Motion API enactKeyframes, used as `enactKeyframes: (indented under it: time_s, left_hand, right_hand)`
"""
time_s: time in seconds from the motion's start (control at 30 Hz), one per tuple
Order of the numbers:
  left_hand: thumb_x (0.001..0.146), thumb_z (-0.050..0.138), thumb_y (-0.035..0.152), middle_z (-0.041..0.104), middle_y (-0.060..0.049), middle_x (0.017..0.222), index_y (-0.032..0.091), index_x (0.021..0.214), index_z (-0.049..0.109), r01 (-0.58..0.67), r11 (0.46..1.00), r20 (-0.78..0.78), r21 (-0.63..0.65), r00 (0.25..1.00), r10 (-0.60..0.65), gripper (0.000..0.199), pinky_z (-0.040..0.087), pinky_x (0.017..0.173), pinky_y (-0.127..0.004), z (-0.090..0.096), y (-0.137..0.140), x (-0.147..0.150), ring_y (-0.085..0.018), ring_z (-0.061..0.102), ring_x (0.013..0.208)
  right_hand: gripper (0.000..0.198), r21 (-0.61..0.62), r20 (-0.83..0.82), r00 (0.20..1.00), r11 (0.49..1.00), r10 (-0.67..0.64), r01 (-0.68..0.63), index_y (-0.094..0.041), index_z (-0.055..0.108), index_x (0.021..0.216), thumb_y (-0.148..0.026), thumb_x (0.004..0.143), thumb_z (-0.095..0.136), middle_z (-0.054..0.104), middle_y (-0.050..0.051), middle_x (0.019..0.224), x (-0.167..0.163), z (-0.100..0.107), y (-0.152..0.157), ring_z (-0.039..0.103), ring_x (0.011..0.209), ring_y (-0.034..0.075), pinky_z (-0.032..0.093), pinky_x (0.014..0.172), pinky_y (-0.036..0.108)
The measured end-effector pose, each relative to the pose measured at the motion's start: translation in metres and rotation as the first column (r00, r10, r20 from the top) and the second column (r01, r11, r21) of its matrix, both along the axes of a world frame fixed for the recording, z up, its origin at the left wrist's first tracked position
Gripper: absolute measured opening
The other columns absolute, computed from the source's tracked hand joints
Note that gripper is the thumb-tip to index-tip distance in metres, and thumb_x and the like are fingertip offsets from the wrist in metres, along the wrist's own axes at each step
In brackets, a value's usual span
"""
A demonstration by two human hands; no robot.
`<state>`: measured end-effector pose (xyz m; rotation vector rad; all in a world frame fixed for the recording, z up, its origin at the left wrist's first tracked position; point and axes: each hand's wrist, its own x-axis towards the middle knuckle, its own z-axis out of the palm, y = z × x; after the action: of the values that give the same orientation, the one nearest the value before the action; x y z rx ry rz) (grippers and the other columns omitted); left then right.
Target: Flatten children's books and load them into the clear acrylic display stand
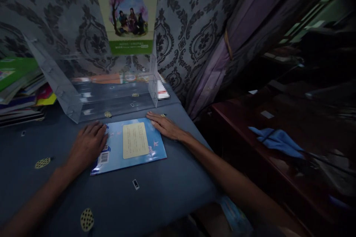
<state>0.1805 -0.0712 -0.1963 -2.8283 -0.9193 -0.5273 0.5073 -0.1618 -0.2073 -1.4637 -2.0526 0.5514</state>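
the book (pixel 128 145) lies flat on the table (pixel 111 200), before the clear rack (pixel 62 89). the left hand (pixel 88 140) lies at its left edge, the right hand (pixel 165 126) at its far right corner; both flattened, gripping nothing. uneven pressure could skew it; pushing forward could bump the rack.

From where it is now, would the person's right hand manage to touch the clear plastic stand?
Probably yes: the right hand rests by the blue book's far right corner, its fingertips just short of the stand, and nothing visible blocks the gap.
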Motion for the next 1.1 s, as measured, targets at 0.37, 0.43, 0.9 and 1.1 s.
enactKeyframes:
  time_s: [0.37, 0.43, 0.9, 1.1]
  left_hand:
    - [0.102, 0.031, 0.049, 0.048, -0.017, 0.148, 0.014, 0.142, 0.046, 0.24, 0.953, -0.033, -0.184, 0.968, -0.25, 0.055, 0.035, 0.113, -0.053, -0.001, -0.018, 0.079, -0.031, 0.043, 0.139]
    - [0.102, 0.032, 0.054, 0.043, -0.018, 0.152, 0.012, 0.146, 0.041, 0.291, 0.928, -0.074, -0.235, 0.946, -0.315, 0.062, 0.03, 0.116, -0.053, 0.003, -0.025, 0.098, -0.031, 0.037, 0.143]
    - [0.093, 0.029, 0.073, 0.026, -0.023, 0.158, 0.009, 0.153, 0.027, 0.412, 0.879, -0.205, -0.239, 0.864, -0.461, 0.088, 0.013, 0.118, -0.061, 0.004, -0.055, 0.129, -0.037, 0.012, 0.15]
    - [0.093, 0.037, 0.07, 0.028, -0.025, 0.157, 0.008, 0.152, 0.03, 0.398, 0.885, -0.171, -0.241, 0.88, -0.443, 0.086, 0.013, 0.118, -0.062, 0.005, -0.046, 0.138, -0.036, 0.024, 0.148]
  right_hand:
    - [0.051, -0.041, -0.141, 0.989, 0.999, -0.034, 0.029, -0.016, 0.044, 0.146, -0.04, 0.103, 0.031, 0.05, 0.01, 0.149, 0.004, 0.008, -0.001, 0.048, 0.137, 0.021, 0.038, 0.114, 0.044]
    - [0.051, -0.045, -0.172, 0.985, 0.999, -0.032, 0.024, -0.015, 0.045, 0.146, -0.039, 0.103, 0.031, 0.051, 0.01, 0.148, 0.004, 0.009, -0.001, 0.048, 0.136, 0.021, 0.037, 0.114, 0.043]
    - [0.054, -0.078, -0.461, 0.882, 0.994, -0.1, 0.072, -0.02, 0.052, 0.141, -0.053, 0.101, 0.036, 0.058, 0.008, 0.142, 0.013, 0.004, 0.007, 0.052, 0.133, 0.021, 0.034, 0.117, 0.045]
    - [0.051, -0.073, -0.482, 0.874, 0.997, -0.061, 0.029, -0.016, 0.05, 0.141, -0.046, 0.102, 0.037, 0.062, 0.011, 0.137, 0.015, 0.002, 0.008, 0.055, 0.129, 0.02, 0.039, 0.114, 0.043]
